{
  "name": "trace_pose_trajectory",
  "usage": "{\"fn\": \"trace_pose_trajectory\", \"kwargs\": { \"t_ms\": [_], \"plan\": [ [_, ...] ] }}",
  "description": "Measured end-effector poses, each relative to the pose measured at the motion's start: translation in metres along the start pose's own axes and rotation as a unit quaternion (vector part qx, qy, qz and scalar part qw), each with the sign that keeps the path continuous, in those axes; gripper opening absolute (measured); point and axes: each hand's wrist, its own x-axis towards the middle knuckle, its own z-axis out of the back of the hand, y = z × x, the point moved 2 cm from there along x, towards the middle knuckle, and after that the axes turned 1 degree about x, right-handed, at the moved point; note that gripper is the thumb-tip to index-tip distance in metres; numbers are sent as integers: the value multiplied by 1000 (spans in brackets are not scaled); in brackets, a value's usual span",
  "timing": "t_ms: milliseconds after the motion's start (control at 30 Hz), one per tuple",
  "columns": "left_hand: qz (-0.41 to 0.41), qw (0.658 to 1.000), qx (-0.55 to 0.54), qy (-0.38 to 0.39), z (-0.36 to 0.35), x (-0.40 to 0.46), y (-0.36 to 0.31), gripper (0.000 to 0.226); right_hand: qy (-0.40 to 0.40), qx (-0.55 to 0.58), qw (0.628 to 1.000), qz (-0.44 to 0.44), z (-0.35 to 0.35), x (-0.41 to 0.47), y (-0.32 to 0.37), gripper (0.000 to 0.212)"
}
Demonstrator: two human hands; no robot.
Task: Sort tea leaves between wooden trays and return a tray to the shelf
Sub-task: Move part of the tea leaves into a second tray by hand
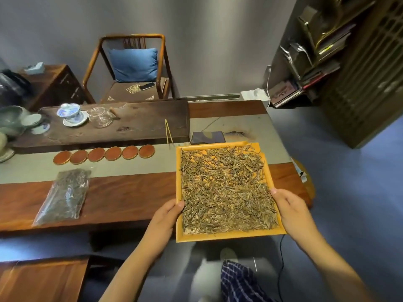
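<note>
Grip: the left hand [165, 216] holds the near-left side of the wooden tray [222, 235], thumb hooked over the rim and fingers hidden beneath; the right hand [290, 212] clamps the right rim likewise, thumb on top. Both holds sit toward the near end, so the far end is unsupported by either hand. The tray carries a loose, nearly full layer of tea leaves [224, 188], piled close to the low rim. Its near edge overhangs the worktop [130, 192]; whether the far end rests on the surface or on a second tray glimpsed under its far corner cannot be determined. Risks noted: any tilt or jolt would likely spill leaves over the rim onto the floor; a thumb-only hold may slip as weight shifts forward. The tongs [168, 131] and the folded cloth [207, 137] lie just beyond the far edge and could be struck. The bag of dark tea [63, 197] lies well apart to the left.
</note>
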Motion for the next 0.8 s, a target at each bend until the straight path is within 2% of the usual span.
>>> {"fn": "trace_pose_trajectory", "kwargs": {
  "t_ms": [133,300,400,533,600,667,800],
  "plan": [
    [46,996,-64,-43,-18,25,13,31,9,14,1000,-17,-3,26,-15,35],
    [65,990,-44,-115,-32,57,25,33,-8,19,999,-39,-2,60,-36,37],
    [66,988,-32,-135,-36,71,31,33,22,48,998,-43,2,76,-39,44],
    [76,986,6,-146,-35,80,38,37,52,-39,997,-50,9,100,-47,32],
    [83,984,16,-155,-35,80,41,39,33,-99,994,-16,11,113,-44,30],
    [89,983,15,-159,-35,78,44,42,39,-173,983,54,8,123,-38,38],
    [115,981,15,-155,-34,74,55,37,151,-307,917,202,-20,130,-28,63]
  ]
}}
